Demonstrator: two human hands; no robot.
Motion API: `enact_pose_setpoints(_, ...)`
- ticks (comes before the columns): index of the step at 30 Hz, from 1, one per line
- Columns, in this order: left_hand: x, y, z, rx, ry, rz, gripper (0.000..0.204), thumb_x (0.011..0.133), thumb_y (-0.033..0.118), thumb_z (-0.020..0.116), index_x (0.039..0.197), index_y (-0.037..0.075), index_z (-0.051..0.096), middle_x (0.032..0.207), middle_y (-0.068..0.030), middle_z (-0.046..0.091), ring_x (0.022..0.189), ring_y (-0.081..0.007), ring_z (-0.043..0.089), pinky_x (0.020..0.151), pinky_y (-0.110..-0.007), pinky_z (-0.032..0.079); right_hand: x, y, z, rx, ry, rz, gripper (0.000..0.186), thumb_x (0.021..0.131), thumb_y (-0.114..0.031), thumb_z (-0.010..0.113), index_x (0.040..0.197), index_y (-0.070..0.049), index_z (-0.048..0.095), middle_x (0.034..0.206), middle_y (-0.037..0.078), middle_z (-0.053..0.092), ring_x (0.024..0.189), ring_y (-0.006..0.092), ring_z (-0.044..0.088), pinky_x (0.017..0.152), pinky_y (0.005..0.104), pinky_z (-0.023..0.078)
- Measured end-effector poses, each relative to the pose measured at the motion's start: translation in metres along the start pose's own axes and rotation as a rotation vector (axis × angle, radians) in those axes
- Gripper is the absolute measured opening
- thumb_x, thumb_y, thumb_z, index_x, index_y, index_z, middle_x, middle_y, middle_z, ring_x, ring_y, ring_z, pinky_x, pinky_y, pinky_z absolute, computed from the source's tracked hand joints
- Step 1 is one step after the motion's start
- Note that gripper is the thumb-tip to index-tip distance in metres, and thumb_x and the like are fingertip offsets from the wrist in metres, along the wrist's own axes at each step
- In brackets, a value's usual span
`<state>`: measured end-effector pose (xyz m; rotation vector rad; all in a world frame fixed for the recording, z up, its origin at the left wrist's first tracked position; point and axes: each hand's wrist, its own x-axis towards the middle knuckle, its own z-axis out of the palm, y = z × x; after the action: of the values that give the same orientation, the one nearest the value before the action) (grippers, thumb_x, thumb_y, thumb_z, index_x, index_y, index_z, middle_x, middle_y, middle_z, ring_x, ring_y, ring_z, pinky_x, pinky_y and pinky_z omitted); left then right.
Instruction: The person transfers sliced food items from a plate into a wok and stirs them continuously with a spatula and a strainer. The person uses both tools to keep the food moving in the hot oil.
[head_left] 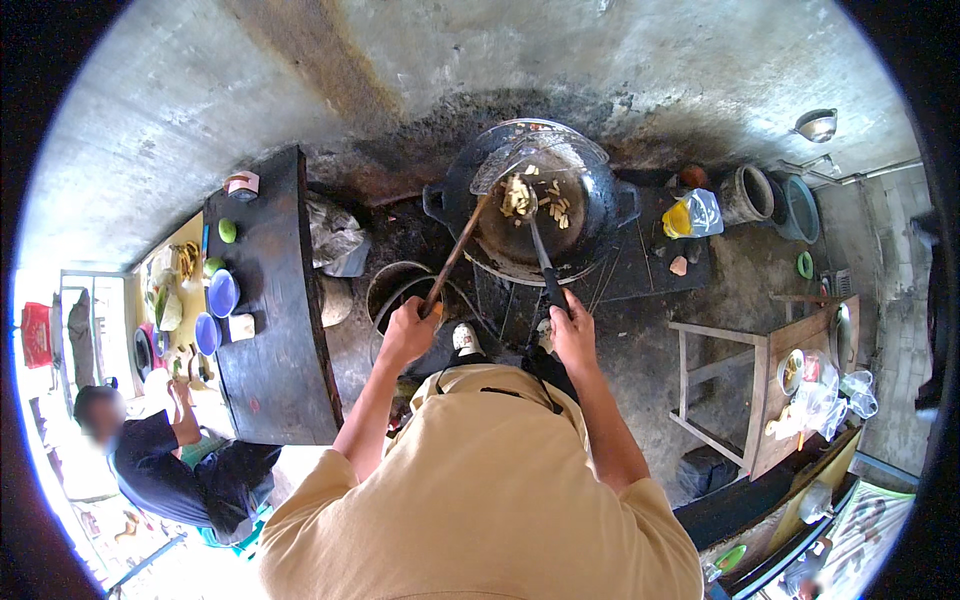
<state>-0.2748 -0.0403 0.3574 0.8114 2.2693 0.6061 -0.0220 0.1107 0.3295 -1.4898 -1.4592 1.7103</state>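
Note:
My left hand (408, 330) is closed round the long wooden handle (452, 258) of a wire-mesh skimmer, whose mesh (510, 150) rests over the back part of a large blackened wok (600, 205). My right hand (570, 332) grips the black handle of a metal ladle or turner (542, 255), which reaches down into the wok. Pale fried-looking pieces (559, 210) lie scattered in the wok, with a cluster (515, 198) around the tool heads. Some tool detail under that cluster is hidden.
A dark table (280, 330) with blue bowls (223, 293) stands left; a seated co-worker (165, 470) is beside it. A pot (395, 285) sits below the wok's left. Buckets (748, 195) stand back right, a wooden stand (760, 400) with bags at right. A wall runs behind the wok.

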Motion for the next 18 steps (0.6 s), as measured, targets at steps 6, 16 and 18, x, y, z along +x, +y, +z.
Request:
enact_pose_setpoints(6,0.002,-0.012,0.001,-0.007,0.009,0.02,0.048,0.093,0.044,0.062,0.101,-0.003,0.063,0.085,-0.0288,0.065,0.087,-0.0447,0.065,0.073,-0.049,0.048,-0.018,-0.008,-0.001,0.527,-0.126,0.246,0.045,0.098,-0.018,0.055,0.141,-0.007,0.049,0.068,-0.002,0.051,0.047,0.0066,0.042,0.041,0.0245,0.032)
enact_pose_setpoints(16,0.002,-0.015,0.0,-0.001,0.071,0.078,0.05,0.094,0.046,0.061,0.101,-0.004,0.063,0.085,-0.0285,0.065,0.085,-0.0445,0.065,0.072,-0.05,0.048,0.003,0.005,-0.006,0.846,-0.039,0.341,0.019,0.099,-0.021,0.052,0.116,-0.014,0.049,0.075,0.0,0.05,0.049,0.0074,0.039,0.046,0.0246,0.032)
enact_pose_setpoints(18,0.0,-0.013,-0.002,0.004,0.088,0.09,0.05,0.093,0.046,0.062,0.101,-0.004,0.063,0.084,-0.028,0.065,0.084,-0.0442,0.065,0.072,-0.049,0.048,-0.002,-0.002,-0.013,0.8,-0.005,0.32,0.021,0.099,-0.021,0.052,0.118,-0.013,0.049,0.074,0.0,0.05,0.049,0.0074,0.038,0.046,0.0245,0.031)
